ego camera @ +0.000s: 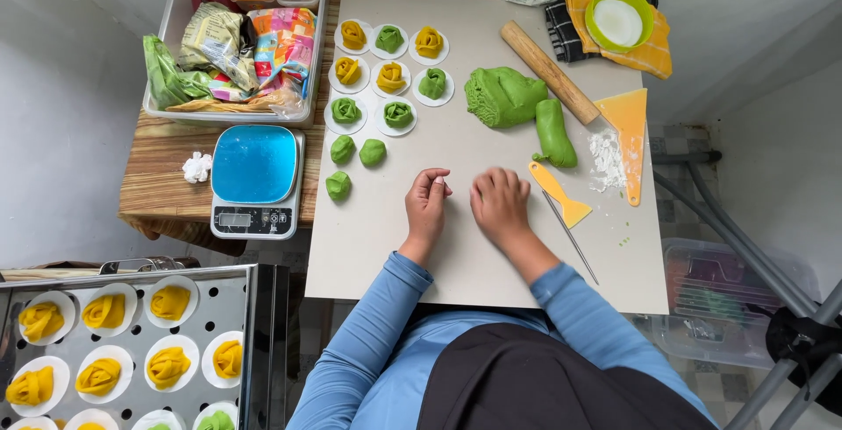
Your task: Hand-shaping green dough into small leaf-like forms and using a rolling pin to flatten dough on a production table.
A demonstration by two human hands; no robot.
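My left hand rests on the grey work board with fingers curled together; I cannot see anything in it. My right hand lies palm down beside it, fingers bent over the board, hiding whatever is under it. Three small green dough balls lie to the left of my left hand. Further up the board sit several shaped yellow and green dough rolls on white paper rounds. A large green dough lump and a green dough log lie above my right hand.
A wooden rolling pin, an orange scraper, a small yellow spatula, a thin metal skewer and a flour pile are on the right. A blue scale and a bin of packets stand left. A steamer tray holds rolls.
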